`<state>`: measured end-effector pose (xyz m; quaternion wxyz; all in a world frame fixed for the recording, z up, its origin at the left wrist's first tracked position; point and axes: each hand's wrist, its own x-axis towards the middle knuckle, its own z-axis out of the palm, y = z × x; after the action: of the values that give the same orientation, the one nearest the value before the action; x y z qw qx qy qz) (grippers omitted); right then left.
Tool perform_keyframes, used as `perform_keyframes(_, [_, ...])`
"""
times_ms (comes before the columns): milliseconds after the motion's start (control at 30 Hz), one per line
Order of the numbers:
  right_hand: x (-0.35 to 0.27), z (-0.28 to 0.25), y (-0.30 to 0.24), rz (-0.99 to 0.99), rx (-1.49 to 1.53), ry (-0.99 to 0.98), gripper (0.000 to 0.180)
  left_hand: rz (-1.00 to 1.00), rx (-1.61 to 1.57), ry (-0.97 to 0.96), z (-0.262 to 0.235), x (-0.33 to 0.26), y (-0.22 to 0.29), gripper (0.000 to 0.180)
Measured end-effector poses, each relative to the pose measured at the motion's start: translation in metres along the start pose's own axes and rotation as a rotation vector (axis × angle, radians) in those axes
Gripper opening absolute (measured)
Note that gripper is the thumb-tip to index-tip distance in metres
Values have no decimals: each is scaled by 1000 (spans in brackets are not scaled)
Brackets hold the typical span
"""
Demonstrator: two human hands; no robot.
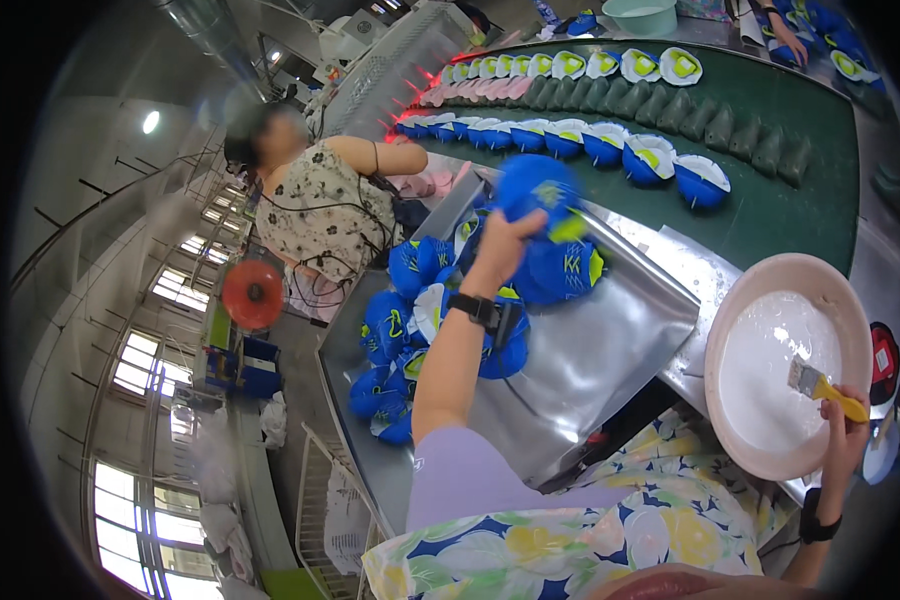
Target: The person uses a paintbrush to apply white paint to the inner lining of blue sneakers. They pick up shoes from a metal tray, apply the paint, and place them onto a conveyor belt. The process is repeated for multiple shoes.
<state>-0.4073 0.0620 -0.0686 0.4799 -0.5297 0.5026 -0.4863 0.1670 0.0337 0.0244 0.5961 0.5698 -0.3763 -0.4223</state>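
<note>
My left hand (508, 245) grips a blue shoe upper (532, 188) with lime-green parts, blurred by motion, above a pile of similar blue uppers (390, 325) on a shiny metal tray (590, 385). Another blue upper (560, 272) lies just below it. At the right, my right hand (844, 432) closes around the yellow handle of a flat brush (836, 397). The brush's bristle end is over white liquid (760, 365) in a pale pink basin (722, 440).
A green conveyor belt (770, 215) beyond the tray carries rows of blue uppers, dark green shoe lasts (720, 128), pink pieces and white-and-lime uppers. A person (320, 210) in a floral top stands at the left. Another person's hand (792, 45) shows at the far right.
</note>
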Motion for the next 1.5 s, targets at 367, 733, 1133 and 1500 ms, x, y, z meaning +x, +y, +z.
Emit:
perform_keyframes(367, [35,30,-58,-177,-468,-298,19,282,1025,-169,89,-107,-130,68])
perform_keyframes(733, [20,68,-38,-440,-581,-614,19,549,1215,-701,111,-77,-122,52])
perform_keyframes(1133, [48,22,-95,-653,-306,-189,19,-316,104,-574,162,-49,-67,49])
perform_keyframes(1500, [43,16,-92,-496,-277,93,30,101,162,-604,223,-76,-68,50])
